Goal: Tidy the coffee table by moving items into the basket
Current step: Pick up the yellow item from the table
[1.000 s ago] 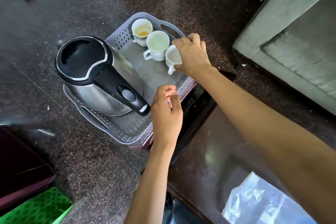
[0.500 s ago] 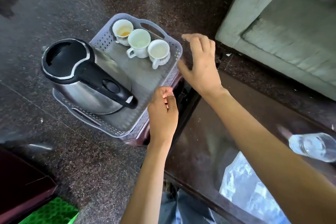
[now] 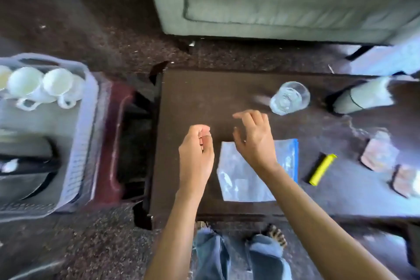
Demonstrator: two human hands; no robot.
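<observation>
The grey perforated basket point(image 3: 84, 143) stands at the far left on a low reddish stool, holding white cups point(image 3: 56, 84) and a steel kettle with a black handle point(image 3: 25, 159). The dark coffee table point(image 3: 204, 98) fills the middle. On it lie a clear glass point(image 3: 289, 98), a clear plastic bag with a blue edge point(image 3: 241, 179), a yellow stick-shaped item point(image 3: 322, 168), a pale tumbler on its side point(image 3: 363, 98) and two brownish packets point(image 3: 378, 154). My left hand point(image 3: 197, 154) hovers over the table, fingers curled, holding nothing. My right hand point(image 3: 254, 141) is open above the bag, left of the glass.
A grey-green sofa point(image 3: 284, 0) runs along the far side of the table. Speckled dark floor point(image 3: 102, 36) lies between sofa, basket and table. My jeans and feet point(image 3: 238, 252) are at the table's near edge.
The view has swung right from the basket to the coffee table. My right hand let go of the third cup in the basket, and both hands moved right over the table.
</observation>
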